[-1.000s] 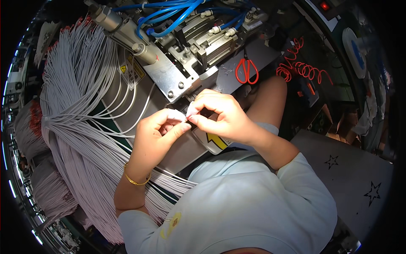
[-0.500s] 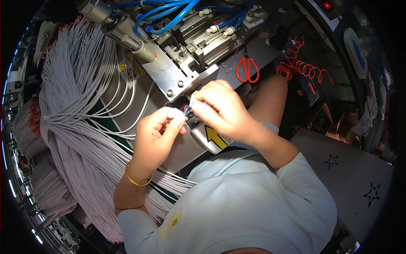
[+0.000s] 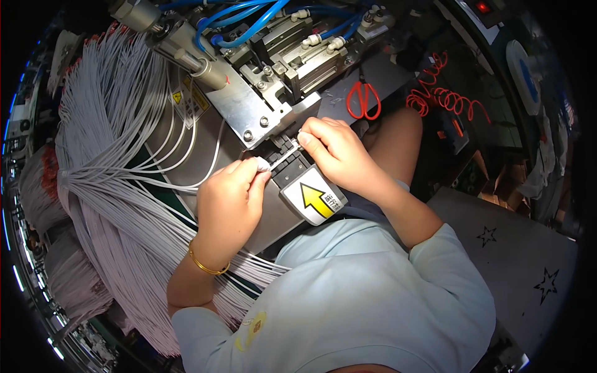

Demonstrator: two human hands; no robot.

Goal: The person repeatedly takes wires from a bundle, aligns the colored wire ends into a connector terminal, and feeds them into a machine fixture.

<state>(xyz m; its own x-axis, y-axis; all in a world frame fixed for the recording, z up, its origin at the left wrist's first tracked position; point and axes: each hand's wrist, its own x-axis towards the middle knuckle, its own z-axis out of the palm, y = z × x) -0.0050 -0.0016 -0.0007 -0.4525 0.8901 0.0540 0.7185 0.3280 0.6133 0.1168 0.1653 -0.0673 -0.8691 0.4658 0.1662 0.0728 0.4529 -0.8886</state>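
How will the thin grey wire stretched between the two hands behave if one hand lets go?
Probably floppy: the wire looks straight only while the left hand and right hand pinch its ends. The grey wire bundle beside it droops in curves, which suggests limp, light strands. It may slip easily, being thin and smooth.

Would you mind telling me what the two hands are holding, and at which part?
A thin grey wire, stretched between them: the left hand pinches one end, the right hand the other, at the machine's black slot.
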